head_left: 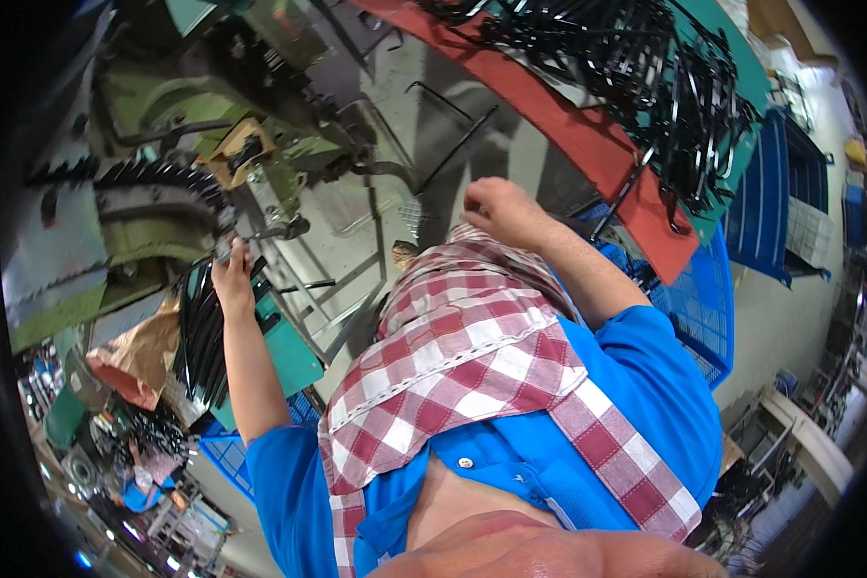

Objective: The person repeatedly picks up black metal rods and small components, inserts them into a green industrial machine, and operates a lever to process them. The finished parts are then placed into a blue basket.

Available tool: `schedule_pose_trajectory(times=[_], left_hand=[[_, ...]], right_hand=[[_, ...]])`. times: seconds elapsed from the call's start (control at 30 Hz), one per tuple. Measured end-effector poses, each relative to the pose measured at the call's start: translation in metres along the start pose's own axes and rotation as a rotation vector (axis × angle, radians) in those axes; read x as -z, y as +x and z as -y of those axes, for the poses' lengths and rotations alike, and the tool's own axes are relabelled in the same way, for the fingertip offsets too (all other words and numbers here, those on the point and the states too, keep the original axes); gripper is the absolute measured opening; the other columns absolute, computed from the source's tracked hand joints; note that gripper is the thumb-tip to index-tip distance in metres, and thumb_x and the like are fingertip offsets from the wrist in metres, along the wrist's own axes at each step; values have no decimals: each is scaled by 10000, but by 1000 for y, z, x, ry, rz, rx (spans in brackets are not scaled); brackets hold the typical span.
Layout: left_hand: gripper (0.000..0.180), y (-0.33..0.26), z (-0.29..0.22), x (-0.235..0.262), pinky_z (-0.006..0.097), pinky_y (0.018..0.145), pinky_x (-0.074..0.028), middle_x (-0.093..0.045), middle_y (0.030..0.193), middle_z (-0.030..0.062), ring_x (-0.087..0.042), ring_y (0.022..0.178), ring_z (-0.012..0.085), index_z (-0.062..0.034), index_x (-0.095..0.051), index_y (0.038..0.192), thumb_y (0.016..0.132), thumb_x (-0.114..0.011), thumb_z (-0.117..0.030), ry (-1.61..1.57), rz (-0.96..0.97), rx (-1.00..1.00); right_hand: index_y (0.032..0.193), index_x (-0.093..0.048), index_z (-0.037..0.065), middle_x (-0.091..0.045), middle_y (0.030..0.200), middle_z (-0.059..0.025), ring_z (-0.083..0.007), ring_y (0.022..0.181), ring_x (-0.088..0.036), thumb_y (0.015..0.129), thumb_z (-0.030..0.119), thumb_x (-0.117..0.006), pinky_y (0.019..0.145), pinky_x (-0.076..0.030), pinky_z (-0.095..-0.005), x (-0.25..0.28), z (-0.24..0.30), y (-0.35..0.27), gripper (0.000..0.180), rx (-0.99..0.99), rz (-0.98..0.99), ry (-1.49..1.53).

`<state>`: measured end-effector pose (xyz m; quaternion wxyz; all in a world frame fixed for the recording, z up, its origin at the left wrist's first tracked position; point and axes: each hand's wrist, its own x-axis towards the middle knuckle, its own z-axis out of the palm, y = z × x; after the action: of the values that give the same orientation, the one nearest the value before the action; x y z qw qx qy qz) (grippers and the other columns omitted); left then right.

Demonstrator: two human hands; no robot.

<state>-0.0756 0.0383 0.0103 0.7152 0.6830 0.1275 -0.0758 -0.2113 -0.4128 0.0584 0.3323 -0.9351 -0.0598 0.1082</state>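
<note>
My left hand (pixel 233 277) reaches out to the green press machine (pixel 154 106) and pinches a small grey metal piece (pixel 223 249) at the machine's work area. Just below that hand stands a stack of thin black metal strips (pixel 202 337) on a green stand (pixel 289 352). My right hand (pixel 499 207) is curled shut, resting at the top of the red-and-white checked cloth (pixel 453 337) over my lap; nothing shows in its fingers. A black bent rod (pixel 458 144) lies on the floor just beyond it.
A big tangled pile of black metal parts (pixel 645 87) covers a red and green table (pixel 588 144) at the upper right. Blue plastic crates (pixel 708 299) stand at my right. Crumpled brown paper (pixel 135 356) lies at the left.
</note>
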Motion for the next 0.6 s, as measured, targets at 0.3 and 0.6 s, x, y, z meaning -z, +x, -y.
schedule_pose_trajectory(times=[0.3,0.6], left_hand=[[175,-45,92,-77,223,593,-428,-622,794,45,-539,663,85,-9,-591,971,927,-613,-176,173,199,132],[188,-29,44,-154,220,639,-445,-617,817,25,-545,703,78,0,-597,999,936,-598,-176,174,479,-30]], right_hand=[[942,-629,140,-479,1317,-64,-301,1282,-398,731,40,-607,982,-368,-450,76,-68,-125,235,-356,-391,-784],[908,-584,77,-625,1103,-105,-324,1142,-540,833,116,-653,934,-400,-415,115,-53,-107,109,-105,-926,-509]])
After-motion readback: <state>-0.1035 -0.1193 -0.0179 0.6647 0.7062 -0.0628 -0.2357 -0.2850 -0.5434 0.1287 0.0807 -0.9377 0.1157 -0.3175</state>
